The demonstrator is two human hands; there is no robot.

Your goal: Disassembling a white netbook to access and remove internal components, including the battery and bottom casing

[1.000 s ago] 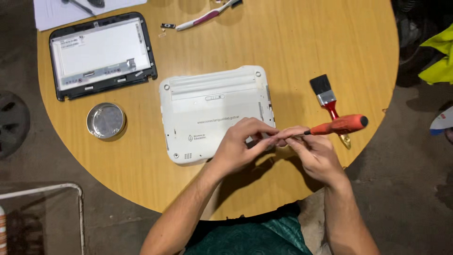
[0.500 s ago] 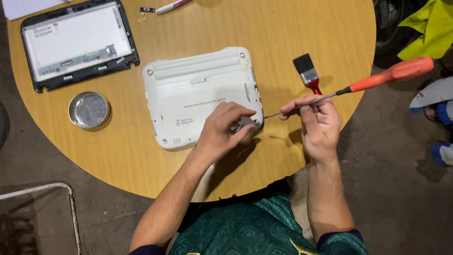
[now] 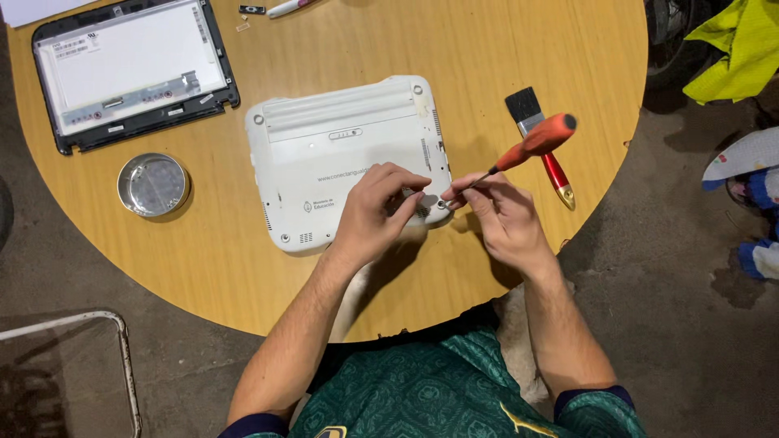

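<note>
A round wooden table (image 3: 527, 49) stands on a grey concrete floor (image 3: 690, 324), seen from above. Near the middle of the table lies a white laptop base (image 3: 341, 154), turned bottom side up, its near right corner close to the table's edge where the person sits.

The left hand (image 3: 377, 212) rests on the near right part of the laptop base, fingers curled and pressing down on the casing beside the corner; it steadies the casing rather than closing around anything. The right hand (image 3: 503, 221) sits just beside that corner and pinches the thin metal shaft of a screwdriver (image 3: 519, 158) between thumb and fingertips. The tool's orange handle points up and away to the right, free of the hand, while its tip meets the corner of the base, close to the left fingertips. The 2 hands nearly touch there.

Just beyond the screwdriver handle, a paintbrush (image 3: 540, 138) with black bristles and a red handle lies flat on the table. To the left of the base sits a small round metal tin (image 3: 152, 185), open and shallow. At the far left lies a detached screen panel (image 3: 130, 69) in a black frame, face up. A pen (image 3: 288, 8) lies at the table's far edge. A yellow cloth (image 3: 734, 49) lies on the floor at the right.
</note>
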